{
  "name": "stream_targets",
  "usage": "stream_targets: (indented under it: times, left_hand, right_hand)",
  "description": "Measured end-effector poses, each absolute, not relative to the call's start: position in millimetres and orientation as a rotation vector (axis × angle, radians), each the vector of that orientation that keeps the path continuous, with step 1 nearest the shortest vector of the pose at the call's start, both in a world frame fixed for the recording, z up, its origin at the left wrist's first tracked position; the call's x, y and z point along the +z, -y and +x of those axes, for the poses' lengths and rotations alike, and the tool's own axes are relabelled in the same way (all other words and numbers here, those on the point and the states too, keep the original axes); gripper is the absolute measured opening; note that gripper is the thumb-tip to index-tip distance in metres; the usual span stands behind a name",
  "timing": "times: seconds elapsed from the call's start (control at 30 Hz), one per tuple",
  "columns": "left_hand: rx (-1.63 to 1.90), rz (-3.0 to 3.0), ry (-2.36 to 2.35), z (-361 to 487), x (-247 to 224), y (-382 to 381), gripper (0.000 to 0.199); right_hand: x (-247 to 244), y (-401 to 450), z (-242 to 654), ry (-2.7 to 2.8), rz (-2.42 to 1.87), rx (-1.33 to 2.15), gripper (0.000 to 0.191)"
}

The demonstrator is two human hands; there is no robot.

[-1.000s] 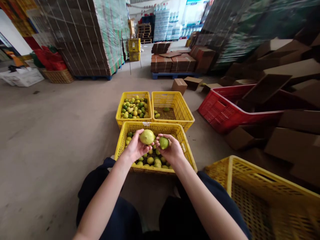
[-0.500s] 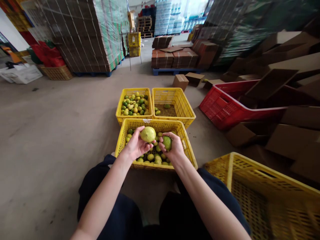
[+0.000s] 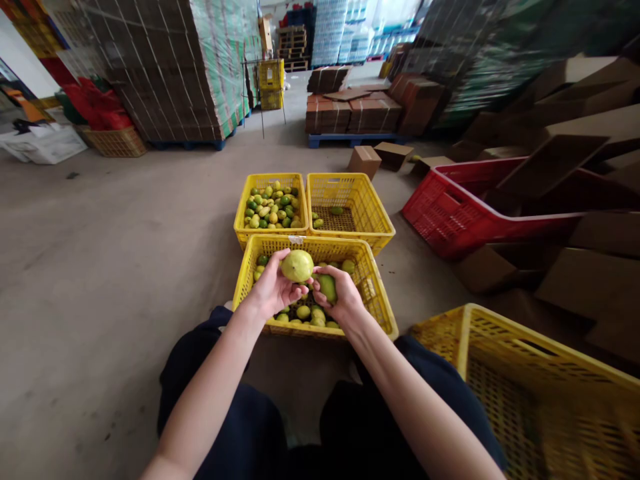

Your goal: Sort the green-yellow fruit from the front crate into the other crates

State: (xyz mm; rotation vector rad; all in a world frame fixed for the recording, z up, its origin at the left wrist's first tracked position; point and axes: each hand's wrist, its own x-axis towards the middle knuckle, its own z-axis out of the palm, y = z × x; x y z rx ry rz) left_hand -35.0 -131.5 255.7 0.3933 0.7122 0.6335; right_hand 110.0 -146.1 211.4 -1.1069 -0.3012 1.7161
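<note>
My left hand (image 3: 276,291) is closed round a yellow-green lemon (image 3: 297,266), held above the near yellow crate (image 3: 385,303). Beside it, my right hand (image 3: 345,293) grips a greener lemon (image 3: 327,288), its fingertips close to the first fruit. Below both hands, loose lemons (image 3: 303,312) in yellow and green lie in the near crate, partly hidden by my hands. Behind it on the left stands a yellow crate (image 3: 240,223) with many such fruits. The back right crate (image 3: 377,207) has a few green fruits on its bottom.
A yellow crate (image 3: 467,333) stands by my right leg. Further right, a red crate (image 3: 435,213) holds cardboard, with open boxes (image 3: 590,280) around it. Flattened cartons (image 3: 350,113) lie on a blue pallet ahead. A tall wrapped stack (image 3: 165,73) stands at the left back.
My right hand has moved slightly left with the greener lemon, closer to my left hand, and the fruit has turned in its grip. The left hand keeps its lemon.
</note>
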Motion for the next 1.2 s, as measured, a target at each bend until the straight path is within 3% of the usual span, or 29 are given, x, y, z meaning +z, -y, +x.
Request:
stream_targets:
  times: [0.13,0.33,0.57,0.7,0.9,1.2]
  left_hand:
    - [0.636,0.412,-0.715,-35.6,259.7,133.0,0.053]
    - [0.65,0.415,-0.72,-37.6,260.3,132.6,0.05]
    - [0.684,0.35,-0.761,-36.5,258.5,131.2,0.046]
    - [0.671,0.332,-0.765,-34.6,258.5,131.3,0.048]
    - [0.657,0.337,-0.766,-31.3,259.4,131.3,0.05]
    - [0.663,0.35,-0.76,-30.8,259.6,129.7,0.046]
  right_hand:
    - [211.6,148.9,102.8,0.346,-1.168,1.708,0.008]
    - [218.4,157.4,97.0,0.539,-1.175,1.409,0.017]
    - [228.6,149.5,123.1,0.284,-1.066,1.651,0.015]
    - [233.5,147.4,130.1,0.142,-1.083,1.565,0.006]
    - [232.9,144.9,122.3,0.22,-1.158,1.467,0.013]
    - [223.7,141.9,122.4,0.233,-1.059,1.65,0.004]
